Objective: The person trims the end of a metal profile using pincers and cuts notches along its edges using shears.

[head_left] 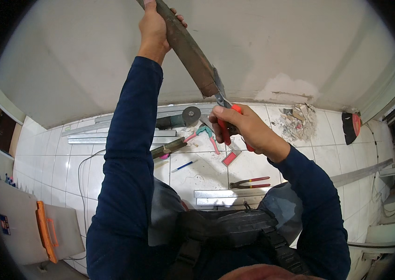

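Observation:
My left hand (153,32), raised at the top, is wrapped round a long brownish-grey metal channel (188,53). The channel slants down to the right in front of the wall, and its lower end looks cut and ragged. My right hand (256,130) grips red-handled tin snips (224,130). Their jaws sit at the channel's lower right edge, where a thin flap stands off; how far they are parted is hard to make out. Below on the tiles lie teal-and-pink locking pliers (204,131) and a small red-and-silver tool (231,157).
An angle grinder (171,121) rests by galvanised strips (127,140) along the wall. Nearer me are pincers (249,182), a blue pen (182,166) and short metal channels (227,193). Rubble (300,122) is heaped at right. A cable (80,175) and a grey case (20,228) are at left.

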Available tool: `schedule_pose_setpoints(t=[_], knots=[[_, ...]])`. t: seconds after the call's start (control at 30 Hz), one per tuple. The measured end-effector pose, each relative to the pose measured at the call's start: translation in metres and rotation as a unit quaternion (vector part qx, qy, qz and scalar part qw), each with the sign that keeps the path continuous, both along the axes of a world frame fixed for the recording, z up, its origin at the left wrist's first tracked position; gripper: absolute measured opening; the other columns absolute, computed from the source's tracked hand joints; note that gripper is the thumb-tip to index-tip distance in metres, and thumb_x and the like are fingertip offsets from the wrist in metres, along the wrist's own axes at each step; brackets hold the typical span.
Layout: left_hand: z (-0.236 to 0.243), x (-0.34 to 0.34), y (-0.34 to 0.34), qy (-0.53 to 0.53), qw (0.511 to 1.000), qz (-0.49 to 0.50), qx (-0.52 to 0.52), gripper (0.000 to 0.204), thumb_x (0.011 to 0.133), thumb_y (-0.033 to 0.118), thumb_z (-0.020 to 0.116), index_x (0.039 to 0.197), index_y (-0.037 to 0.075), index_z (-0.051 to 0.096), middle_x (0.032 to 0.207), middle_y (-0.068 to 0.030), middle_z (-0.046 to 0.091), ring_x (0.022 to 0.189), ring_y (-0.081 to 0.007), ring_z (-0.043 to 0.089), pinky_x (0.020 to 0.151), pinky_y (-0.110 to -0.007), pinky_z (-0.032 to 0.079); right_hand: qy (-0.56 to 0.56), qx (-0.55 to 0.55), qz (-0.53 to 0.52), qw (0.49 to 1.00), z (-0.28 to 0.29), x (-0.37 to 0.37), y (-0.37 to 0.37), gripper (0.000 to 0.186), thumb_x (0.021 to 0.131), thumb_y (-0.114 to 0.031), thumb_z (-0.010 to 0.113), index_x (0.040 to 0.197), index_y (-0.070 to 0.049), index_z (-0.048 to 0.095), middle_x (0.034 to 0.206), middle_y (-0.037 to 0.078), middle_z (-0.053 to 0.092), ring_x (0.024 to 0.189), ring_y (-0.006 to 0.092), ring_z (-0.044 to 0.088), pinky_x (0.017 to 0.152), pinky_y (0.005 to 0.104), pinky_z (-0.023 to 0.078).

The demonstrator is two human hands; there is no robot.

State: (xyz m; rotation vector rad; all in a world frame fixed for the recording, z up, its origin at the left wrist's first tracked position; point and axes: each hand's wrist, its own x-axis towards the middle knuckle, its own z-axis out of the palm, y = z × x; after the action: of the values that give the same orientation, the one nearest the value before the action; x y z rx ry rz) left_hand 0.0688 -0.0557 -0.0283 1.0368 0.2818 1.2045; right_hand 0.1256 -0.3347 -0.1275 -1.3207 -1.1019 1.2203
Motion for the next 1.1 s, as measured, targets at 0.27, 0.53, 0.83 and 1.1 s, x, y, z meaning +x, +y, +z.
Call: schedule_pose_setpoints(t=[0.27,0.53,0.83,1.1], knots=[[0.011,-0.007,-0.012,-0.019,0.999,0.039,0.025,0.065,0.097,0.068,0.049,0.09,0.004,0.055,0.066,-0.0098,0.056,0.054,-0.0232,0.059,0.05,-0.039,0.053,0.002,-0.009,-0.016,1.0,-0.002,0.002,0.002,0.046,0.1,-0.05,0.054,0.089,-0.006,0.059,0.067,0.003,0.056,0.057,0.0143,0.058,0.052,0.0285,0.045],[0.013,-0.006,-0.012,-0.039,0.999,0.021,0.01,0.06,0.097,0.064,0.052,0.09,0.005,0.055,0.066,-0.008,0.055,0.054,-0.0224,0.058,0.05,-0.039,0.053,-0.004,-0.006,-0.023,1.0,-0.001,-0.003,0.004,0.046,0.1,-0.05,0.055,0.086,-0.007,0.057,0.066,0.002,0.052,0.053,0.0134,0.053,0.05,0.0291,0.044],[0.015,-0.009,0.01,-0.055,0.995,0.07,0.045,0.05,0.1,0.057,0.053,0.09,0.008,0.057,0.068,-0.004,0.053,0.056,-0.0197,0.054,0.049,-0.036,0.047,-0.378,0.079,-0.158,0.909,-0.015,0.002,0.011,0.038,0.095,-0.039,0.063,0.098,0.0,0.062,0.078,0.008,0.063,0.075,0.0167,0.062,0.072,0.0334,0.049],[0.03,-0.041,0.014,-0.149,0.988,0.019,0.046,0.054,0.1,0.063,0.045,0.105,0.01,0.05,0.081,-0.0062,0.053,0.062,-0.0208,0.056,0.052,-0.037,0.051,-0.103,0.046,-0.023,0.993,0.0,0.015,0.006,0.036,0.092,-0.03,0.065,0.113,-0.001,0.064,0.089,0.009,0.068,0.077,0.0141,0.059,0.074,0.0292,0.049]])
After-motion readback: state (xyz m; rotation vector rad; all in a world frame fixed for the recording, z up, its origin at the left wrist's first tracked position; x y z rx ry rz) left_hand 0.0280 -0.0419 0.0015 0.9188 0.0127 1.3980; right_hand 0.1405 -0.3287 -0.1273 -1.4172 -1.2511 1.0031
